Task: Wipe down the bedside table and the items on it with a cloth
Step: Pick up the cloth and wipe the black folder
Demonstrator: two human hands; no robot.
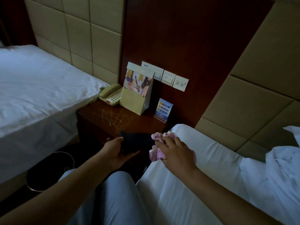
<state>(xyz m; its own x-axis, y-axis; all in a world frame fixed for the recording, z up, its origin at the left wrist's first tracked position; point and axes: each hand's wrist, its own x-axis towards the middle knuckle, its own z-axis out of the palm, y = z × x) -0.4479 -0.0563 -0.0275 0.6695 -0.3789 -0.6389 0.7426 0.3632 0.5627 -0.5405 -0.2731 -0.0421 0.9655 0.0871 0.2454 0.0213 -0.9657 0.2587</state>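
A dark wooden bedside table [112, 118] with pale scratch marks stands between two beds. At its back sit a cream telephone [111, 95], a gold standing calendar [138, 93] and a small blue sign in a clear holder [163, 110]. My left hand [116, 151] holds a flat dark object [135, 142] over the table's front edge, thumb on top. My right hand [174, 150] grips a crumpled pink cloth [156, 146] right beside that dark object, at the table's front right corner.
White-sheeted beds flank the table, one at the left [40, 95] and one at the right [211, 159]. A dark round waste bin [50, 169] stands on the floor at the left. Wall switches and sockets [168, 78] sit above the table. My light trousers [116, 200] fill the foreground.
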